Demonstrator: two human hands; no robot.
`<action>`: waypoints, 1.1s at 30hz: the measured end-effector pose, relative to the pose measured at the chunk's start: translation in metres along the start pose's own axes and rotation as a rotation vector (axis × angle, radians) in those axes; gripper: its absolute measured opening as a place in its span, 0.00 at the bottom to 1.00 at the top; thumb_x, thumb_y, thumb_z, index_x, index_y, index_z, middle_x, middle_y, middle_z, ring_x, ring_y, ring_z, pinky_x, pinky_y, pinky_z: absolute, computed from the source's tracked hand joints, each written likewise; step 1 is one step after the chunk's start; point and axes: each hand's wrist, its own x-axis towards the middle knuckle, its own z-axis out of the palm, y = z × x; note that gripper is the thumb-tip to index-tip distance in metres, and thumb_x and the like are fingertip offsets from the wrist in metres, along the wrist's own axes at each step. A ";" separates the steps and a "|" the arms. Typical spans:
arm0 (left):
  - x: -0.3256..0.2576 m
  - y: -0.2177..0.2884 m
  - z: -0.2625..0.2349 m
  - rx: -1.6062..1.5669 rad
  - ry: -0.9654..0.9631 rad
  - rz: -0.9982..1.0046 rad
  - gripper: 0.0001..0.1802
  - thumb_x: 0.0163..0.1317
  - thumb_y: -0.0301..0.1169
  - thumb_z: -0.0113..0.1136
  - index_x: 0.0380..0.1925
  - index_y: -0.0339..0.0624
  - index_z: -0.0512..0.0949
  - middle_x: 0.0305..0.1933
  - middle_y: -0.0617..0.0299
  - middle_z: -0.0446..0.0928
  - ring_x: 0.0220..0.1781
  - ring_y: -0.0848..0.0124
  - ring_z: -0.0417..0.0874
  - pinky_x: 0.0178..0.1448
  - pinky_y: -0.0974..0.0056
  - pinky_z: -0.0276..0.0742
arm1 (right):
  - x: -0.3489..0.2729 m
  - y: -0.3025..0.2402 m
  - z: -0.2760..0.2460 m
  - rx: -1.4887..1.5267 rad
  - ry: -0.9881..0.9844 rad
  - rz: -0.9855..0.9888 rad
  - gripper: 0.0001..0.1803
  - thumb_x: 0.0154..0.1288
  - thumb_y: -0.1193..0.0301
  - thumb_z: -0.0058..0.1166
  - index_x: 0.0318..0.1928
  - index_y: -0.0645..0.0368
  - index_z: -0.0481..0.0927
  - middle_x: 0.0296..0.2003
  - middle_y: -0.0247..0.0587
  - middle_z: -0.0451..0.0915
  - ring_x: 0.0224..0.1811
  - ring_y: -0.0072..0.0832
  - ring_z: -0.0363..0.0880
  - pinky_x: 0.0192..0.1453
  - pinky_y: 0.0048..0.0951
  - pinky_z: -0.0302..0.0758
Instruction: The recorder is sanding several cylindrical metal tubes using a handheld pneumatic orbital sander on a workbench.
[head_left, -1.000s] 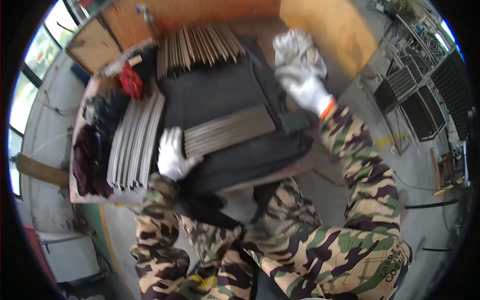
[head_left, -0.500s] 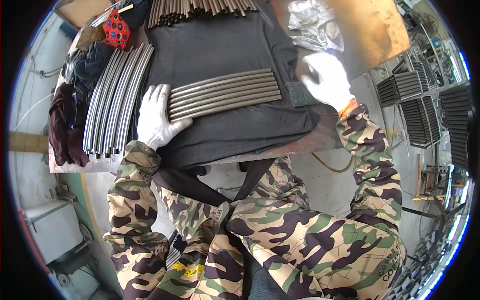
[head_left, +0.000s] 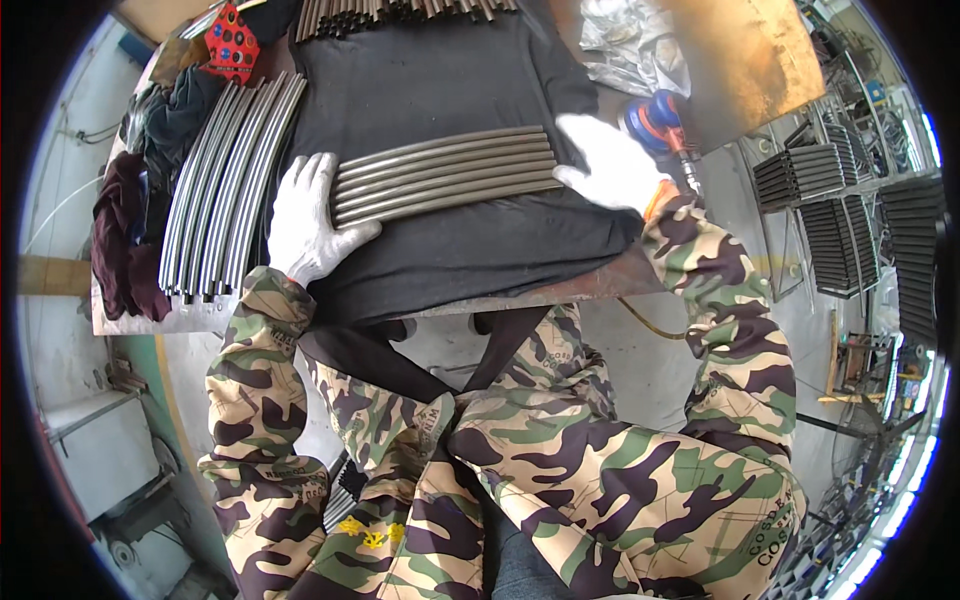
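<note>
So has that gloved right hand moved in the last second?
Yes. The right hand came in from the far right corner of the black cloth to press on the right end of the metal tubes.

— Any packages, labels or screens near your fingers?

— Up and left of my left fingers, a red packet (head_left: 232, 42) with dark spots lies at the bench's far corner. Above my right fingers sits a crumpled clear plastic wrapper (head_left: 630, 40). No screens.
</note>
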 end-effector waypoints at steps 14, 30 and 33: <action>-0.001 -0.004 -0.002 -0.023 0.019 0.004 0.59 0.49 0.54 0.81 0.76 0.32 0.68 0.79 0.39 0.69 0.84 0.39 0.63 0.87 0.44 0.60 | 0.000 -0.002 -0.068 -0.288 0.446 -0.044 0.26 0.58 0.62 0.71 0.56 0.57 0.84 0.45 0.49 0.86 0.47 0.51 0.84 0.57 0.50 0.81; -0.003 -0.005 0.002 0.011 0.015 0.041 0.57 0.54 0.60 0.76 0.77 0.36 0.68 0.78 0.39 0.69 0.82 0.37 0.64 0.86 0.40 0.59 | 0.003 0.130 -0.080 -0.359 0.169 0.475 0.28 0.70 0.48 0.62 0.58 0.57 0.82 0.48 0.65 0.86 0.51 0.61 0.87 0.56 0.56 0.84; -0.006 -0.006 -0.005 0.042 0.010 0.065 0.54 0.60 0.61 0.70 0.78 0.38 0.68 0.79 0.38 0.69 0.82 0.34 0.62 0.86 0.38 0.57 | 0.004 0.104 -0.131 -0.222 0.186 0.456 0.23 0.72 0.51 0.63 0.55 0.56 0.84 0.49 0.60 0.85 0.49 0.57 0.88 0.56 0.52 0.83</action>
